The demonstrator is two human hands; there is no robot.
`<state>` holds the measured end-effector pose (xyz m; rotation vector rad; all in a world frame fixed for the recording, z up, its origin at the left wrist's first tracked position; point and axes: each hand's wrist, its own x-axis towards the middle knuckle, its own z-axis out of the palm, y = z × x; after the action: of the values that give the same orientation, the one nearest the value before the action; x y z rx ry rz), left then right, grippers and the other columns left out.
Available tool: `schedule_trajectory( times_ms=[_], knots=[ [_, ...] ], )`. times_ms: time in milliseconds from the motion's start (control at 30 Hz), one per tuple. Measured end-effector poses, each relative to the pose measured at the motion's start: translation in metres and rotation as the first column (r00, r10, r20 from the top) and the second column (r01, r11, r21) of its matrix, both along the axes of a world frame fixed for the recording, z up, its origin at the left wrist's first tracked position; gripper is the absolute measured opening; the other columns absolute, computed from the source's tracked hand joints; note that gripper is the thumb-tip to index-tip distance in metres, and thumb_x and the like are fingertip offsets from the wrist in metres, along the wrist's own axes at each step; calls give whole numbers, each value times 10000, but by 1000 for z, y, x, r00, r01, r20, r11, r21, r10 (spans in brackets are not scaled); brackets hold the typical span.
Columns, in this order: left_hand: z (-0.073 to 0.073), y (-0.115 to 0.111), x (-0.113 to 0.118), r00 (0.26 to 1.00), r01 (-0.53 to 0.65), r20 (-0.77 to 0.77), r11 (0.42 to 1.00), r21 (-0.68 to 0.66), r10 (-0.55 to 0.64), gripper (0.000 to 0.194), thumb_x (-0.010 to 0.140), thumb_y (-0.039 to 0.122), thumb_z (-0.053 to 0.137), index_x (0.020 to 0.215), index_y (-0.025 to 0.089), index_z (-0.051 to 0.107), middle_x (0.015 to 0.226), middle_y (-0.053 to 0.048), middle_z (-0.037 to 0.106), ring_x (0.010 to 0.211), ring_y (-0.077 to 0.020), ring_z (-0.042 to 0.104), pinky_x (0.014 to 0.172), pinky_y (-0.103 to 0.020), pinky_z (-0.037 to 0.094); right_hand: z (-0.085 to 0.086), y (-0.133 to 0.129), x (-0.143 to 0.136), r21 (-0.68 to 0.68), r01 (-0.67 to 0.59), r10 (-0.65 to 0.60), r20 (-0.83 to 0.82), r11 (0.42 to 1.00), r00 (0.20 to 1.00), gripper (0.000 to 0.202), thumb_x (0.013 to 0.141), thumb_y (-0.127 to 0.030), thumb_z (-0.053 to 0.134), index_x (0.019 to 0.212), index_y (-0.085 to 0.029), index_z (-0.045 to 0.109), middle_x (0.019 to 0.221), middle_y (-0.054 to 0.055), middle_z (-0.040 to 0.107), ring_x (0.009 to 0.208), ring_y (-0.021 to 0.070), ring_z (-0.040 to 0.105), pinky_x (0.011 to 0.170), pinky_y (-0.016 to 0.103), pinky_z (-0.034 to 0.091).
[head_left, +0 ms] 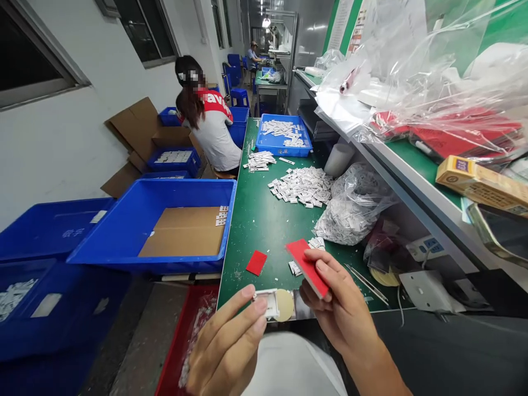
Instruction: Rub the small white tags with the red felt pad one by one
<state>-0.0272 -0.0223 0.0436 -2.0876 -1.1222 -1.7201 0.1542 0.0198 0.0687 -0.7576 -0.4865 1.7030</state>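
Note:
My right hand (340, 308) grips a flat red rectangular pad (307, 267) with a pale edge, tilted above the bench's near edge. Close to the bench edge, my left hand (231, 341) has its fingertips on the end of a small white plastic piece (269, 303); its thumb is hidden. Beside that piece is a round beige disc (284, 305), below the red pad. A smaller red square (256, 263) lies on the green bench (251, 220). Several white pieces (295, 268) lie behind the red pad, partly covered by it.
A heap of white pieces (303, 186) and a clear bag (350, 206) full of them sit farther back. Behind is a blue tray (284, 148). Left stands a blue bin (124, 242) with cardboard inside. Tweezers (367, 285) lie right. A person (210, 121) sits beyond.

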Motion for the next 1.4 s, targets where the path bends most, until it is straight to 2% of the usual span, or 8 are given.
schedule_trajectory(
  times_ms=[167, 300, 500, 700, 867, 1033, 1167, 1400],
  knots=[
    [2, 1, 4, 999, 46, -27, 999, 12, -46, 162, 827, -26, 709, 935, 94, 719, 966, -87, 809, 1055, -255, 758, 824, -356, 679, -3, -18, 6, 222, -402, 404, 38, 888, 914, 200, 863, -452, 790, 979, -301, 848, 528, -34, 582, 376, 38, 363, 397, 168, 312],
    [0, -2, 7, 999, 29, 24, 999, 15, -29, 140, 841, -4, 708, 931, 100, 729, 965, -82, 816, 1037, -258, 766, 803, -353, 683, -4, -12, 5, 184, -168, 90, 370, 969, 925, 191, 847, -384, 820, 1013, -298, 855, 729, 22, 760, 560, 108, 594, 535, 206, 499],
    [-14, 5, 18, 966, 151, 224, 985, -87, -128, 318, 790, -62, 720, 1010, 166, 740, 1016, -38, 821, 1010, -257, 774, 853, -413, 677, -2, -9, 10, 223, -226, 120, 408, 948, 905, 234, 866, -361, 800, 1093, -310, 834, 728, 2, 740, 558, 105, 564, 551, 217, 482],
    [-30, 24, 45, 547, 653, 829, 679, -336, -115, 218, 773, 175, 842, 743, 212, 628, 737, 26, 769, 734, -176, 764, 675, -287, 640, -23, 10, 30, 77, -53, 23, 348, 996, 937, 353, 788, -446, 852, 1040, -202, 818, 591, -41, 557, 506, 73, 395, 472, 182, 323],
    [-14, 108, 97, 566, 674, 824, 594, -439, -33, 151, 852, 282, 778, 811, 192, 663, 702, 20, 704, 606, -106, 651, 570, -203, 533, -44, 8, 64, -6, 151, -137, 389, 989, 911, 400, 811, -464, 830, 1071, -168, 764, 569, -83, 416, 503, 57, 249, 469, 179, 183],
    [14, 215, 168, 711, 672, 665, 497, -549, -227, 384, 828, 251, 790, 1194, 184, 695, 1171, -102, 764, 981, -228, 732, 793, -309, 600, -60, -12, 96, -72, 194, -148, 409, 978, 900, 503, 777, -540, 834, 1060, -134, 747, 522, -106, 349, 480, 50, 191, 472, 192, 129],
    [-26, 220, 153, 888, 447, 434, 514, -732, -153, 352, 985, 306, 591, 1329, 238, 613, 1377, -102, 660, 1184, -240, 656, 1046, -416, 509, -75, -26, 121, -125, 276, -203, 414, 953, 887, 537, 858, -519, 769, 1255, -170, 675, 584, -66, 497, 490, 68, 329, 496, 189, 244],
    [-135, 186, 104, 971, 137, 85, 228, -964, -224, 323, 964, 367, 641, 1232, 188, 639, 1281, -100, 652, 1100, -246, 659, 935, -478, 565, -121, -43, 140, -19, 356, -266, 630, 934, 730, 630, 917, -533, 665, 1432, -197, 527, 643, -17, 644, 517, 170, 534, 534, 276, 405]
  ],
)
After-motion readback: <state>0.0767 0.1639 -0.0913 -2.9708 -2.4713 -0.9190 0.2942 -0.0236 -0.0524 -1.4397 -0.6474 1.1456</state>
